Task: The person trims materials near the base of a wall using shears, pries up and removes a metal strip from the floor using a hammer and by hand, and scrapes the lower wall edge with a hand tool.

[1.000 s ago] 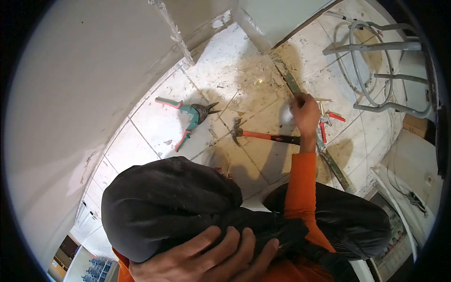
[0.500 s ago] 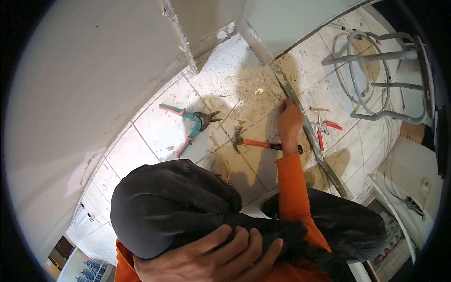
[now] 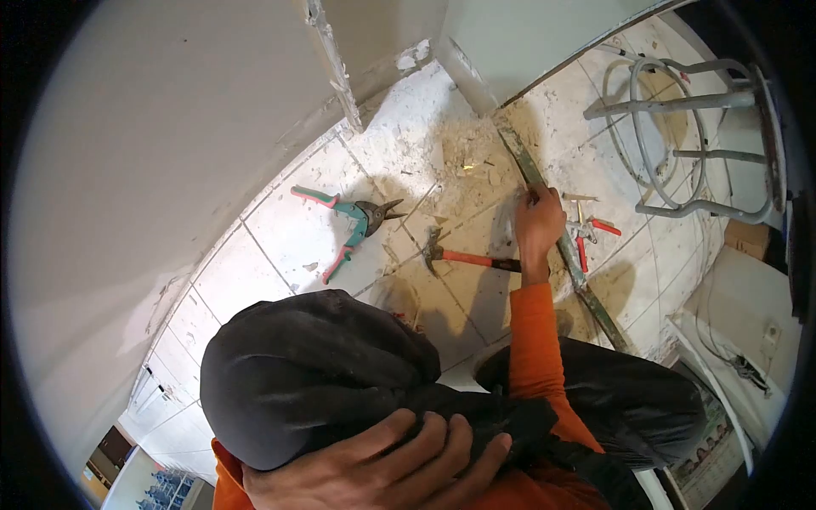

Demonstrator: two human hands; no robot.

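Observation:
My right hand point(image 3: 540, 229) is closed around the upper part of a long, dirty, greenish-brown strip point(image 3: 571, 259), thumb and fingers bent at its edge. The strip lies slantwise across the tiles; its material is unclear. Left of that hand lies a claw hammer point(image 3: 467, 258) with an orange and black handle, its grip end partly hidden by the wrist. Farther left are tin snips point(image 3: 353, 225) with green and pink handles, jaws apart. At the bottom, my left hand point(image 3: 374, 466) rests flat over my dark-trousered leg, fingers spread and holding nothing.
Crumbled debris point(image 3: 467, 157) covers the floor by the broken wall edge point(image 3: 334, 68). A red-handled tool point(image 3: 586, 234) lies right of the strip. A metal-legged stool point(image 3: 680, 106) lies on its side at upper right. A cardboard box point(image 3: 748, 239) sits near the right wall.
My right hand has moved right and slightly down from the strip's left edge, and now covers the strip. My left hand, the hammer and the snips stay essentially in place.

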